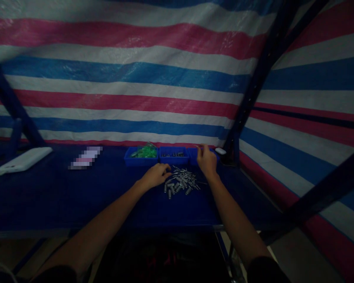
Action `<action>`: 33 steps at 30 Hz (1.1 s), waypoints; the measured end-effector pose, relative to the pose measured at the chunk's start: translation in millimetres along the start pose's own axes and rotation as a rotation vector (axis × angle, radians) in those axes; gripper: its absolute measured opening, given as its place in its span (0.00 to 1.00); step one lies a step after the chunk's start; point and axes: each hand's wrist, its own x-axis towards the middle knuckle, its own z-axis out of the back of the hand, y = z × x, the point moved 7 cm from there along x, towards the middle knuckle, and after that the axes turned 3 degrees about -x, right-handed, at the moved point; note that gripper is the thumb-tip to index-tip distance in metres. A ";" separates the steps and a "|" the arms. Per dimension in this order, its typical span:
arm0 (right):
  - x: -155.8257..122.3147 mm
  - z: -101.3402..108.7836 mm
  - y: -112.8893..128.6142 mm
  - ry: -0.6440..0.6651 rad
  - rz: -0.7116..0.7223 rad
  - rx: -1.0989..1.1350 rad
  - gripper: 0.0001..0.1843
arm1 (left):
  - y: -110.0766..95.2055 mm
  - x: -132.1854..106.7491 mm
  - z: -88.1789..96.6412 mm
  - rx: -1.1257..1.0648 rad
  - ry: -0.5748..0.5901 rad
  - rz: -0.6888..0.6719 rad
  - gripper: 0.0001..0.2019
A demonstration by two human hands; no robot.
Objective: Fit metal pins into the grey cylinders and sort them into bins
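My left hand (pixel 157 175) rests at the left edge of a loose pile on the blue table, its fingers curved and apart with nothing visible between them. In the pile, thin silvery metal pins (pixel 183 173) lie at the back and short grey cylinders (pixel 177 186) at the front. Over the right-hand blue bin (pixel 191 154) is my right hand (pixel 207 160), fingertips pinched together; what they hold, if anything, is too small and dark to make out. This hand hides much of that bin.
Left of that bin stand a blue bin (pixel 174 161) with small metal parts and another blue bin (pixel 141 161) with green pieces. A white oval case (pixel 220 151) lies at right. Farther left are a blurred-out flat object (pixel 87 157) and a white device (pixel 25 160) with a cable.
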 end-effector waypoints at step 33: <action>-52.1 -29.7 79.4 0.346 0.465 0.004 0.15 | -3.6 -1.8 36.3 -0.274 -0.431 0.023 0.07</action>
